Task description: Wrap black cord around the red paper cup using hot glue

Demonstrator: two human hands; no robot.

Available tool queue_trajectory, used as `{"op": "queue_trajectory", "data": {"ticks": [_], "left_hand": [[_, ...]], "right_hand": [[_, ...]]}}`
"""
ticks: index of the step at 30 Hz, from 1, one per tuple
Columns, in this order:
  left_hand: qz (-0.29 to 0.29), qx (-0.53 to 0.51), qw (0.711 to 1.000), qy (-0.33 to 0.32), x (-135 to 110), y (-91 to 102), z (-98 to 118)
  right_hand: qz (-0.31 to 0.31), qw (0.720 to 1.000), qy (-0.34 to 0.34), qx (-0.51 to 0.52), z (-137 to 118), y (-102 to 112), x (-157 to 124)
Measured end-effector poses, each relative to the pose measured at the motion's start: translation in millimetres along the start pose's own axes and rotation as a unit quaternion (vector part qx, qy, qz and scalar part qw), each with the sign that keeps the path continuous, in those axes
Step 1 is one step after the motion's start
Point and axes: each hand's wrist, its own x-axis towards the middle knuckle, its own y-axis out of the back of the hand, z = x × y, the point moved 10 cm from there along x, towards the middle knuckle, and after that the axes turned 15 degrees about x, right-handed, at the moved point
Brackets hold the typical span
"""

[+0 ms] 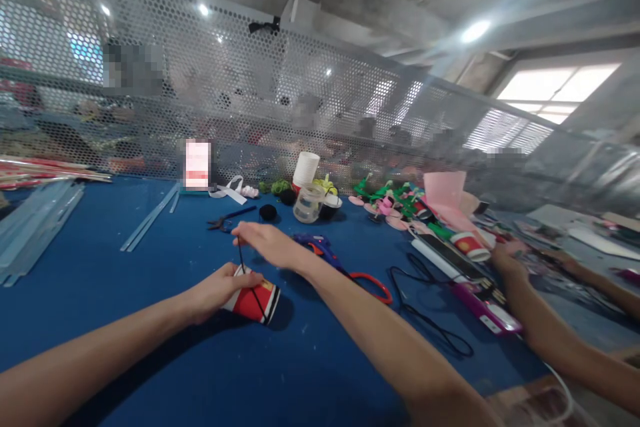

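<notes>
At blue tbl [310, 373], held cup [247, 305], mesh divider [320, 67], conc. ceiling [395, 10]

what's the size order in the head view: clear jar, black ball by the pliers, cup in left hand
Largest first:
1. held cup
2. clear jar
3. black ball by the pliers

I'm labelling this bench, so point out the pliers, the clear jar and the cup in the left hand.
Pliers [239, 213]: head view, on a handle.
Clear jar [307, 205]: head view, on its side.
Cup [247, 305]: head view, on its red side.
</notes>
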Motion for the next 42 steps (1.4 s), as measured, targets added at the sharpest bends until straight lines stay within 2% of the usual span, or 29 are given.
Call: {"op": "queue_trajectory", "data": {"ticks": [2, 6, 9, 12, 16, 20, 25, 28, 31, 36, 39, 42], "left_hand": [[-0.015, 0.003, 1.000, 0.002, -1, -3.5, 0], [-0.027, -0.001, 1.000, -0.001, -4, -6.9, 2], [-0.032, 0.005, 0.999, -0.009, -5, -8.7, 5], [-0.023, 0.018, 1.000, -0.005, -5, -6.8, 4], [0.010, 0.010, 1.000, 0.012, -3, 2.8, 0], [-0.006, -0.002, 1.000, -0.004, -2, 5.1, 8], [0.023, 0.011, 1.000, -0.001, 1, 11.7, 19], [0.022, 0.014, 1.000, 0.002, 1, 7.0, 21], [0.041, 0.014, 0.999, 0.001, -3, 8.4, 23], [0.132, -0.025, 0.991, -0.023, -16, 35.1, 29], [0.140, -0.006, 0.990, -0.033, -19, 39.3, 26], [0.124, 0.061, 0.990, -0.033, -16, 32.1, 20]], "right_hand": [[0.054, 0.996, -0.054, -0.048, 27, 24, 21], [0.101, 0.985, -0.095, -0.100, 58, 56, 58], [0.153, 0.974, -0.080, -0.149, 55, 77, 72], [0.197, 0.961, -0.060, -0.187, 42, 94, 70], [0.220, 0.945, -0.071, -0.231, 32, 114, 41], [0.213, 0.929, -0.123, -0.277, 39, 129, -13], [0.166, 0.902, -0.253, -0.307, 86, 128, -70], [0.154, 0.893, -0.300, -0.297, 113, 123, -81], [0.180, 0.889, -0.315, -0.280, 123, 128, -84], [0.287, 0.883, -0.279, -0.246, 103, 155, -96], [0.349, 0.883, -0.235, -0.208, 82, 168, -108], [0.342, 0.910, -0.192, -0.133, 64, 159, -114]]}}
